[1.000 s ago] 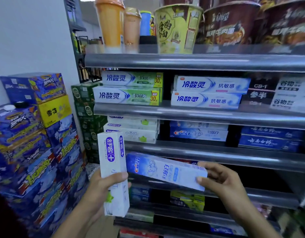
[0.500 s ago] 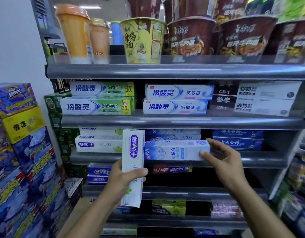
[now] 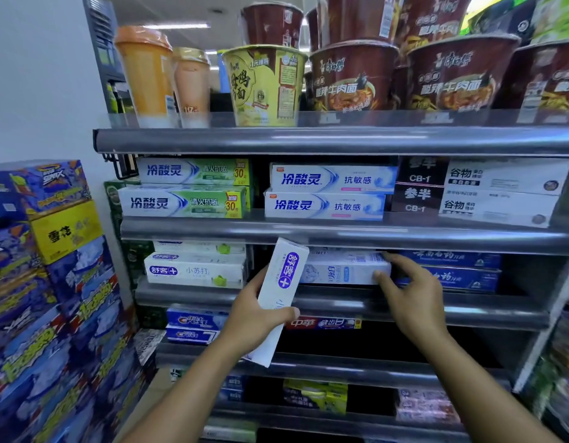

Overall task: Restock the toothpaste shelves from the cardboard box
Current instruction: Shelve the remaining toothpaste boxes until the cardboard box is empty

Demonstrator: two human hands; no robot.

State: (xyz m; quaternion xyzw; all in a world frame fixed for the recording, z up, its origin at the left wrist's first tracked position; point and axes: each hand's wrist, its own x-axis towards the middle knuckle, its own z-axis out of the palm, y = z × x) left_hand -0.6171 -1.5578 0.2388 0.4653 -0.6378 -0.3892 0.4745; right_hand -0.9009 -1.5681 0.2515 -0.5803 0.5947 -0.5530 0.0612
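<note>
The right hand (image 3: 411, 295) pinches the right end of a pale blue toothpaste box (image 3: 340, 270), forefinger on top and thumb on the front. This box lies flat on the shelf (image 3: 181, 295), long axis along the shelf front, between a white stack (image 3: 193, 270) and dark blue boxes (image 3: 452, 276). The left hand (image 3: 251, 318) grips a white toothpaste box (image 3: 283, 273) nearly upright, just right of that matching stack. It likely needs turning level and moving left.

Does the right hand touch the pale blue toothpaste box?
Touching. The head view shows the right hand pinching the pale blue toothpaste box at its right end, thumb in front, forefinger above.
</note>
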